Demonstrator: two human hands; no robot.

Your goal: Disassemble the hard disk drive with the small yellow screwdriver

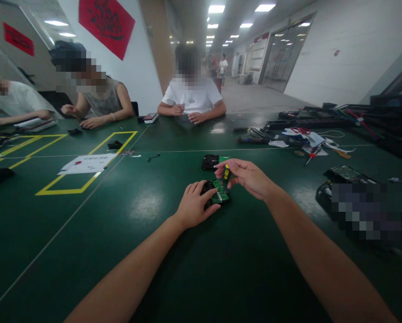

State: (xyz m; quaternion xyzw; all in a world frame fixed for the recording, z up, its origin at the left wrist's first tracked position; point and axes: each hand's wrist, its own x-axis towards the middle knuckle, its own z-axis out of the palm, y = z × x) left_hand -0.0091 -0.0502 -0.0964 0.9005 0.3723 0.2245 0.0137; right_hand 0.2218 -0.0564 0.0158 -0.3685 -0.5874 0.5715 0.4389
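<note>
A hard drive (222,192) with a green circuit board facing up lies on the green table in front of me. My left hand (196,202) grips it from the left, fingers over its top and thumb along the near edge. Above the drive's far right part, my right hand (246,177) is closed around a yellow-and-black screwdriver (226,172), held roughly upright. Its tip is too small to make out, so I cannot tell whether it touches the board. Just beyond lies a second hard drive (210,162), also black and green, partly hidden by my right fingers.
Across the table sits a person in white (192,96); two others are at the left. Yellow tape (61,193) frames a white paper sheet (86,164). Tools and cables (257,134) lie at the back right. Another circuit board (352,174) is at my right.
</note>
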